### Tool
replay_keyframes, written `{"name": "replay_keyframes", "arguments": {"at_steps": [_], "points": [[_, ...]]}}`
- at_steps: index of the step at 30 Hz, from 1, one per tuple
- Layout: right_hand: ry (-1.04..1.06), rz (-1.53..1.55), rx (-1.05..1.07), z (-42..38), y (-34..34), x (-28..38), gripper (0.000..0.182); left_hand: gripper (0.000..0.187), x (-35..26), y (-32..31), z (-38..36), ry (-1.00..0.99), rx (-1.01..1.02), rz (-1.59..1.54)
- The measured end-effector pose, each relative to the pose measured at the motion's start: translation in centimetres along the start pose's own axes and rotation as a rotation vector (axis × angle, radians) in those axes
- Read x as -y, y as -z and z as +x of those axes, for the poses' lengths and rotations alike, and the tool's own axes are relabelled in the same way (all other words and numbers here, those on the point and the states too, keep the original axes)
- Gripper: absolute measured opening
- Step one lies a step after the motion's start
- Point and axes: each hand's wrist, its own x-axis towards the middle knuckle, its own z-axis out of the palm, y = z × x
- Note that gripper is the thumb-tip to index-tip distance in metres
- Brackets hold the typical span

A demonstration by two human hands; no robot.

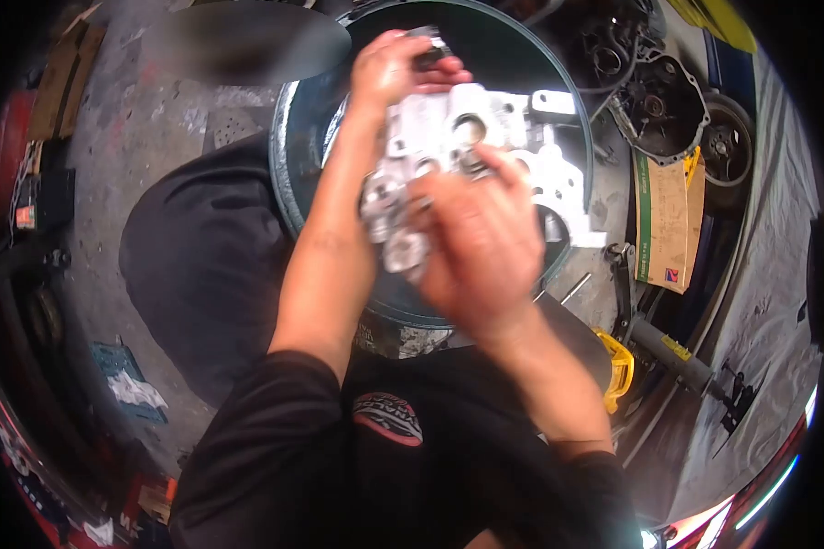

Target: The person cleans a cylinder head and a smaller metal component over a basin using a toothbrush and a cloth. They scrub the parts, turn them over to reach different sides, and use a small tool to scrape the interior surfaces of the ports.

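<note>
A pale aluminium casting with several round bores and bolt holes lies over the dark round tub. At its far left edge, my left hand is closed, with a dark piece showing between thumb and fingers. My right hand, blurred by motion, is over the casting's near part. Its fingers are curled close to a bore, where a small shiny metal part shows by the fingertips; I cannot tell whether they grip it. The palm side of this hand is hidden.
At the right are a dark bell-shaped housing, a cardboard box, a grey cylindrical tool and a yellow object. A round grey disc overhangs the upper left. My knee is beside the tub.
</note>
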Motion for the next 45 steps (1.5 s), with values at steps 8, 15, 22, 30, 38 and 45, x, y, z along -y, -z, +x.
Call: {"name": "replay_keyframes", "arguments": {"at_steps": [8,15,22,30,38,45], "points": [[-0.463,0.052,-0.471,-4.0,3.6,-2.5,0.009,0.010,4.1,-9.7,1.5,0.043,-0.008,0.116],[-0.631,0.129,-0.864,-7.2,8.5,-6.9,0.011,0.019,10.7,-18.2,6.0,0.090,0.152,0.571],[-0.764,0.257,-1.134,-11.2,15.3,-12.9,0.017,0.034,12.2,-21.4,4.7,-0.433,-0.009,1.059],[-0.694,0.245,-0.965,-14.1,18.1,-17.5,0.014,0.019,17.9,8.8,18.7,-0.335,0.126,1.907],[-0.798,-0.315,-0.742,-15.1,20.1,-17.5,0.025,0.032,26.2,6.6,20.1,-0.033,0.463,1.902],[-0.810,0.060,-0.762,-12.7,18.8,-19.1,0.026,0.037,22.6,8.0,18.4,-0.041,0.098,1.611]]}}
